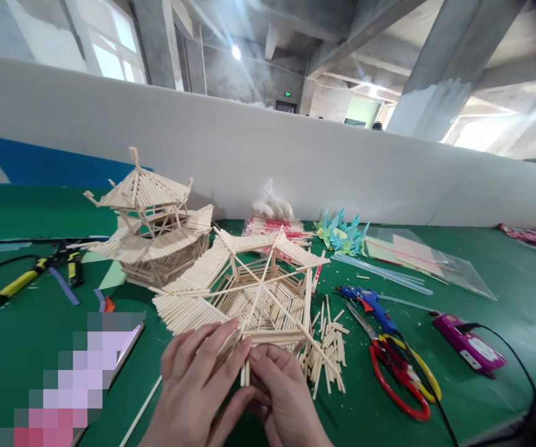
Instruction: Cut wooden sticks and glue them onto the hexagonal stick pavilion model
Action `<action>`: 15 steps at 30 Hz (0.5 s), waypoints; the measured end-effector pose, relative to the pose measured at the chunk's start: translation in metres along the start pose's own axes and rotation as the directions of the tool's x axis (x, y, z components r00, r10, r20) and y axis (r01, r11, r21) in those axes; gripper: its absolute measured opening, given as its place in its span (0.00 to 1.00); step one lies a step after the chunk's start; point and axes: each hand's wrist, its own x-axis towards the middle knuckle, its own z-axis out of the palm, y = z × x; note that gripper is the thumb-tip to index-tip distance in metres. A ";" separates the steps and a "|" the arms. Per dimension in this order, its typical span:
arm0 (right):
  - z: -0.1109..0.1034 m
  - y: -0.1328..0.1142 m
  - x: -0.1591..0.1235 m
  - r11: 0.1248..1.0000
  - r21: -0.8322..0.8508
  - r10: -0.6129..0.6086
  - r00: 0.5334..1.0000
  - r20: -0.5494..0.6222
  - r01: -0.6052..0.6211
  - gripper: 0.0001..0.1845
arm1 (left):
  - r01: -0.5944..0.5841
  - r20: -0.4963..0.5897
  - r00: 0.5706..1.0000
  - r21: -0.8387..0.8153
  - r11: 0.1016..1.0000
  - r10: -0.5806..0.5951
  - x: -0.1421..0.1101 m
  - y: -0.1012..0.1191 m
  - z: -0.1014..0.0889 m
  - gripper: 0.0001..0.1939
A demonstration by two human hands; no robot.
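Observation:
A pavilion model made of thin wooden sticks (268, 292) sits in front of me, its roof partly covered with rows of sticks and its spokes meeting at a centre. My left hand (202, 379) grips its near-left edge, fingertips on the roof and thumb below. Close beside it, my right hand (279, 388) pinches short wooden sticks (245, 374) at the near edge; their lower ends stick out between my hands. The fingers hide part of the contact there. Right of the model lies a loose pile of cut sticks (328, 354).
A taller stick pavilion (151, 230) stands behind on the left. Scissors (398, 379), a blue glue gun (370, 304) and a purple corded device (467, 344) lie right. Pliers (20, 282) lie left. Bagged sticks (277, 226) and a teal paper model (342, 231) stand by the white partition (389, 174).

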 end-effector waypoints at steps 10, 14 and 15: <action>-0.032 0.005 -0.020 0.992 -0.074 0.106 0.994 0.005 -0.106 0.18 | 0.029 0.013 1.000 -0.025 0.999 -0.029 0.000 0.005 -0.012 0.23; -0.067 0.005 -0.035 0.977 -0.121 0.173 0.985 -0.019 -0.174 0.19 | 0.083 -0.069 0.994 -0.037 0.996 -0.085 -0.011 0.010 -0.018 0.23; -0.075 0.004 -0.038 0.978 -0.126 0.165 0.986 -0.038 -0.168 0.19 | 0.092 -0.103 0.990 -0.029 0.995 -0.095 -0.015 0.012 -0.019 0.22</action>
